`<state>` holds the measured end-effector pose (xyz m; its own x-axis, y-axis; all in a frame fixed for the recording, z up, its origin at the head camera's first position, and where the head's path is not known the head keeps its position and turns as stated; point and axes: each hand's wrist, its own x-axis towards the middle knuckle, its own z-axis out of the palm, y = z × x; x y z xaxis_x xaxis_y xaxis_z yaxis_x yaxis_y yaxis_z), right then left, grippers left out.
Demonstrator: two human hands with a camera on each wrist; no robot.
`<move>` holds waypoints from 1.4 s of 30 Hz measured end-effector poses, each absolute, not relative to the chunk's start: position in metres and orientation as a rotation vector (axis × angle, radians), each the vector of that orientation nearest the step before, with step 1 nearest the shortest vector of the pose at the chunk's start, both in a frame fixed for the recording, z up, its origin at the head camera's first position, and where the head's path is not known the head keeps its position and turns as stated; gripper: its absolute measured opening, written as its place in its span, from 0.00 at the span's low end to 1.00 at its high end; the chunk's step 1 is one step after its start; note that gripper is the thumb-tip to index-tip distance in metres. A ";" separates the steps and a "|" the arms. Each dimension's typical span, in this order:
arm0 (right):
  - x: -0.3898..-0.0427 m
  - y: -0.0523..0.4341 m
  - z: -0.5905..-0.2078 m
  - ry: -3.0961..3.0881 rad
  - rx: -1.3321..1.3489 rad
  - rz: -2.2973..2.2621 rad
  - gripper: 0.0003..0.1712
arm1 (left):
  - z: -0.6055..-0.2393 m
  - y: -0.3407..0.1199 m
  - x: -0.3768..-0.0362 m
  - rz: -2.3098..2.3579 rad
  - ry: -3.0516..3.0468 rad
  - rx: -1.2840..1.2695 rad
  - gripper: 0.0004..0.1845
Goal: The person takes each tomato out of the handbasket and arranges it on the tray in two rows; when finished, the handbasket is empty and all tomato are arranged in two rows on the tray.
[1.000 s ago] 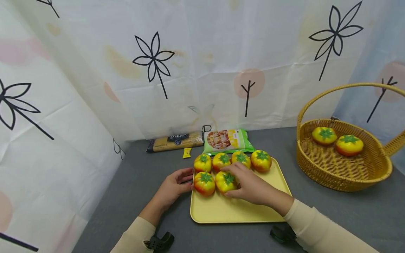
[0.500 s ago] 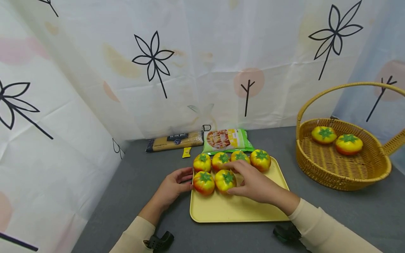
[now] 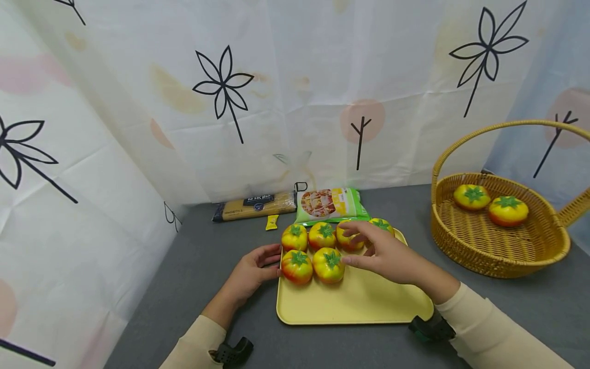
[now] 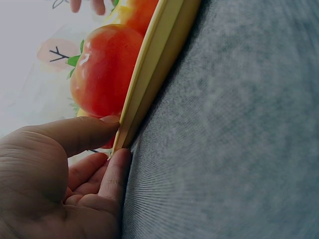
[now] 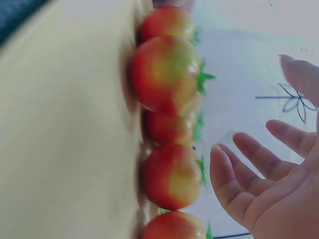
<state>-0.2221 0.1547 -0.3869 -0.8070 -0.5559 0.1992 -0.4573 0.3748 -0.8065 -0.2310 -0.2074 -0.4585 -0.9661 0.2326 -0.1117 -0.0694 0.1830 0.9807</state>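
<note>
My left hand pinches the left rim of a yellow tray, thumb on top and fingers against the outside, as the left wrist view shows. Glossy yellow-red tomatoes with green leafy tops stand on the tray in two rows. The front row holds a left tomato and a right tomato; several more make up the back row. Over the tray, my right hand is spread with nothing in it, just right of the front right tomato. It partly covers the back row's right end. The right wrist view shows its fingers apart from the tomatoes.
A wicker basket with a tall handle stands at the right, holding two tomatoes. Behind the tray lie a spaghetti pack, a green-and-white food bag and a small yellow packet. A patterned curtain hangs behind the table.
My right hand has let go of the front right tomato and moved up and to the right, its fingers spreading. The left hand stays at the tray's rim.
</note>
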 end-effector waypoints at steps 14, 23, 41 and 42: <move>-0.227 0.199 -0.363 2.387 -0.968 -1.694 0.26 | -0.458 -0.205 -0.231 1.848 2.229 0.179 0.37; -0.227 0.225 -0.351 2.252 -1.117 -1.878 0.28 | -0.456 -0.205 -0.230 1.846 2.226 0.163 0.37; -0.236 0.281 -0.334 2.031 -1.305 -2.097 0.31 | -0.459 -0.208 -0.231 1.841 2.228 0.188 0.37; -0.236 0.284 -0.334 2.014 -1.316 -2.107 0.31 | -0.459 -0.208 -0.231 1.841 2.229 0.188 0.37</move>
<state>-0.2363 0.2841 -0.3336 -0.6602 -0.4806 0.5772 -0.5551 -0.2055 -0.8060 -0.2313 -0.2079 -0.4587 -0.9619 0.2525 -0.1052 -0.0556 0.1960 0.9790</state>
